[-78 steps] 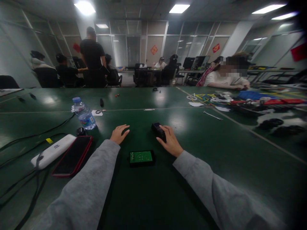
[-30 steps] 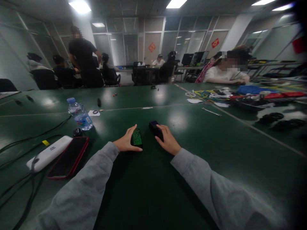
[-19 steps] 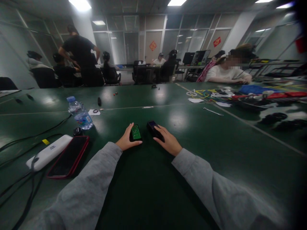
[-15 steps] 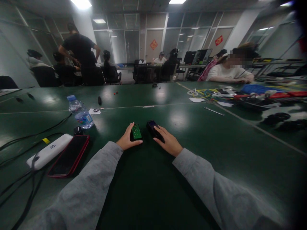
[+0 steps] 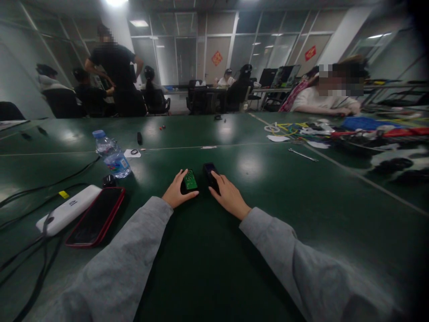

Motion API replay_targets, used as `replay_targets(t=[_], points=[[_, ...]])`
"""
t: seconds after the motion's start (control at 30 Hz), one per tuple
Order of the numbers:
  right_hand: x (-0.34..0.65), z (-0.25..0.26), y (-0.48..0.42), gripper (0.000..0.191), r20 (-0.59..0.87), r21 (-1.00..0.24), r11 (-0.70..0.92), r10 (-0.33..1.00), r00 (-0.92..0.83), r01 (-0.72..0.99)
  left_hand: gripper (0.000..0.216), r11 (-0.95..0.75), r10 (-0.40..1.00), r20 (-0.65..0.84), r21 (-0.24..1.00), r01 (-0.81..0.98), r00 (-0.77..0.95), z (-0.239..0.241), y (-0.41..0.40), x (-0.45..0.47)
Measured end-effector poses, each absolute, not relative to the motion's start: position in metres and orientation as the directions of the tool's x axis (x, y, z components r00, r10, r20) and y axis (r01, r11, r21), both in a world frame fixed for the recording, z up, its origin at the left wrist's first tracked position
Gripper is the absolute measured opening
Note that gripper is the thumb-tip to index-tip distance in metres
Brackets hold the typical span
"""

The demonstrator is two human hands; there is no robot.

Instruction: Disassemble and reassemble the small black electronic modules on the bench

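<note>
On the green table (image 5: 208, 250) my left hand (image 5: 174, 193) grips a small black case with a green circuit board (image 5: 190, 180) showing in it, thumb on its near edge and fingers on its left side. Right beside it lies a small black device (image 5: 209, 171). My right hand (image 5: 228, 195) rests on that device with its fingers laid along the top. The two parts sit almost touching, side by side. Both arms wear grey sleeves.
At my left lie a red-cased phone (image 5: 96, 216), a white power bank (image 5: 69, 210) with black cables, and a water bottle (image 5: 111, 154). Tools, coloured wires and black parts clutter the right side (image 5: 338, 132), where a person in white sits. Other people are at the far desks.
My left hand picked up the green board case from near me, turned it lengthwise and slid it forward beside the black device. My right hand has brought the device closer to it.
</note>
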State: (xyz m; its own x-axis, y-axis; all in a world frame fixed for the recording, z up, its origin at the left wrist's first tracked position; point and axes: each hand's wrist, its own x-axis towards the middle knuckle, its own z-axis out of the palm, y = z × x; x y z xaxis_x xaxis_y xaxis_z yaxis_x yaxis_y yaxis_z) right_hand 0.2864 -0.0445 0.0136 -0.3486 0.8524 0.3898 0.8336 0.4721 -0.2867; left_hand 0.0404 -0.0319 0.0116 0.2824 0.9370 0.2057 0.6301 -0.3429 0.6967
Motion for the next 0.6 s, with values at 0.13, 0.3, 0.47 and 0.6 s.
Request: replay_targets(t=[0.13, 0.3, 0.47, 0.6], points=[[0.2896, 0.0119, -0.0433, 0.06, 0.378, -0.328, 0.458, 0.865, -0.329, 0.826, 0.1, -0.285, 0.956, 0.156, 0.686, 0.67, 0.247, 0.0129, -0.0331, 0.0408], [0.2906, 0.0116, -0.0449, 0.06, 0.359, -0.393, 0.456, 0.875, -0.324, 0.798, 0.096, -0.267, 0.962, 0.15, 0.707, 0.655, 0.23, 0.0115, -0.0334, 0.0404], [0.2919, 0.0113, -0.0448, 0.061, 0.364, -0.43, 0.47, 0.872, -0.328, 0.771, 0.091, -0.297, 0.954, 0.199, 0.717, 0.63, 0.223, 0.0089, -0.0316, 0.0383], [0.2921, 0.0089, -0.0438, 0.061, 0.371, -0.429, 0.472, 0.869, -0.326, 0.77, 0.101, -0.304, 0.951, 0.184, 0.707, 0.639, 0.25, 0.0096, -0.0323, 0.0383]])
